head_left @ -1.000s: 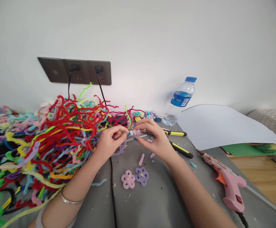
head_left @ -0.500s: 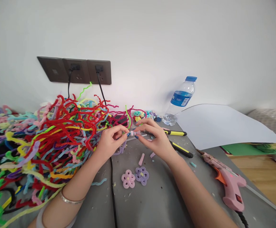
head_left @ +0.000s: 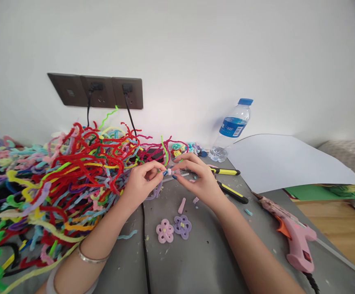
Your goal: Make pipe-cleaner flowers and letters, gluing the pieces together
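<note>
Between my fingertips is a short piece of pale pink pipe cleaner point(head_left: 169, 172), partly covered by the fingers. My left hand point(head_left: 145, 179) pinches its left end with thumb and forefinger. From the other side my right hand point(head_left: 200, 177) holds the piece between thumb and fingers. On the grey table below lie a pink pipe-cleaner flower point(head_left: 165, 231) and a purple pipe-cleaner flower point(head_left: 183, 227) with a yellow centre, side by side. A small pink rolled piece point(head_left: 181, 206) lies just above them.
A large tangle of coloured pipe cleaners point(head_left: 85, 171) covers the left side. Yellow-black pliers-like handles point(head_left: 233, 192) lie beyond my right hand. A water bottle point(head_left: 231, 128) leans against the wall. White paper point(head_left: 287, 163) and a pink glue gun point(head_left: 296, 241) are at right; a black cable point(head_left: 145, 245) crosses the table.
</note>
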Demonstrator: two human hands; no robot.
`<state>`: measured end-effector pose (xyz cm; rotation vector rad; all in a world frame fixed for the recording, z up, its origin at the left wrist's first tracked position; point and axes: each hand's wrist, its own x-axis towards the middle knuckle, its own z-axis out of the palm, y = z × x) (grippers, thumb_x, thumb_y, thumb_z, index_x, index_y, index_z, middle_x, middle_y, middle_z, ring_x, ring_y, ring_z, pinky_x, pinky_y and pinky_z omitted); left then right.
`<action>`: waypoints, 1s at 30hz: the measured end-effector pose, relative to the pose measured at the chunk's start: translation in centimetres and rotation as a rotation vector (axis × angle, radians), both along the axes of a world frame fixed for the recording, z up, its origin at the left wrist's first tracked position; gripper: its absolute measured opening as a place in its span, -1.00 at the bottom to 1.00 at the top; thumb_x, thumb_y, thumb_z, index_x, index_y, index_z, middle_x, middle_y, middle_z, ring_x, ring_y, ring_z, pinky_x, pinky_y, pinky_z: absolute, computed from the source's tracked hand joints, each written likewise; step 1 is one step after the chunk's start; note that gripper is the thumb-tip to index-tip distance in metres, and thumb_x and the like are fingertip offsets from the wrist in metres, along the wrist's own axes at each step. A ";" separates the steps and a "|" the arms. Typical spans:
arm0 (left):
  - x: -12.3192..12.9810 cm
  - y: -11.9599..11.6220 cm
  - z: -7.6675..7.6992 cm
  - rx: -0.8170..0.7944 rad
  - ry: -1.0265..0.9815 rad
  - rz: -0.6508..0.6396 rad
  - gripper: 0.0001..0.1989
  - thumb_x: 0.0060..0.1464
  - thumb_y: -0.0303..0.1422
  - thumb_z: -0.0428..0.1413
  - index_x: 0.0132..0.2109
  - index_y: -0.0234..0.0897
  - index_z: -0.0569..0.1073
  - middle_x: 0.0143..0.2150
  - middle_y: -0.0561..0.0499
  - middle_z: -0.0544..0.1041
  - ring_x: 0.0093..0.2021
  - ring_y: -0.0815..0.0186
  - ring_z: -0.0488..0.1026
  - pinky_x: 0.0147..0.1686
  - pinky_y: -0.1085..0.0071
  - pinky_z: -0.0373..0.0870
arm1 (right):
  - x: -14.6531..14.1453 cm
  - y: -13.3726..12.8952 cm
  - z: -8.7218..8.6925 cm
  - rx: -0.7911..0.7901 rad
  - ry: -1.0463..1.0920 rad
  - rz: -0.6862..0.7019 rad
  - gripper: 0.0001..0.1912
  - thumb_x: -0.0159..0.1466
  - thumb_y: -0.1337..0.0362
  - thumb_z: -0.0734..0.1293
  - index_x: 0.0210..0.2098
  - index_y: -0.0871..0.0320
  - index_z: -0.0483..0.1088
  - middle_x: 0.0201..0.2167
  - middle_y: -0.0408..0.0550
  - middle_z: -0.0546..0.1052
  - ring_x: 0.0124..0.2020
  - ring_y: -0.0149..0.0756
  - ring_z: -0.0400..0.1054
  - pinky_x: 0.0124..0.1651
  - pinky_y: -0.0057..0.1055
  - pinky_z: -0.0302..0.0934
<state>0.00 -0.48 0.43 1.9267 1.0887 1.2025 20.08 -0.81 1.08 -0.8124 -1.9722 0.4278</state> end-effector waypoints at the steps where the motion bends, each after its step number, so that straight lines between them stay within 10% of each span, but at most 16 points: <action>1: 0.0 0.0 0.0 -0.001 -0.005 0.001 -0.91 0.10 -0.39 0.10 -0.31 -0.27 0.50 -0.56 0.19 0.12 -0.54 0.44 0.11 -0.51 0.50 0.05 | 0.0 0.0 0.0 -0.001 0.001 0.003 -0.86 0.28 0.44 0.34 -0.24 0.07 0.47 -0.13 0.01 0.45 -0.04 -0.17 0.37 0.04 -0.20 0.25; 8: 0.0 0.4 -0.3 -0.022 -0.076 0.051 -0.90 0.07 -0.37 0.11 -0.31 -0.28 0.51 -0.56 0.19 0.12 -0.54 0.44 0.09 -0.50 0.49 0.05 | 0.5 0.1 0.1 -0.010 0.110 -0.038 -0.75 0.28 0.37 0.35 -0.05 0.05 0.41 -0.11 -0.01 0.48 -0.21 -0.24 0.36 -0.10 -0.25 0.24; 30: 0.0 0.3 -0.4 -0.081 -0.118 0.005 -0.90 0.09 -0.34 0.13 -0.30 -0.27 0.51 -0.56 0.19 0.10 -0.54 0.44 0.06 -0.52 0.48 0.00 | 0.5 0.4 0.1 -0.539 0.257 0.089 -0.79 0.29 0.11 0.34 -0.31 0.13 0.45 -0.28 -0.05 0.50 -0.23 -0.24 0.36 -0.18 -0.32 0.25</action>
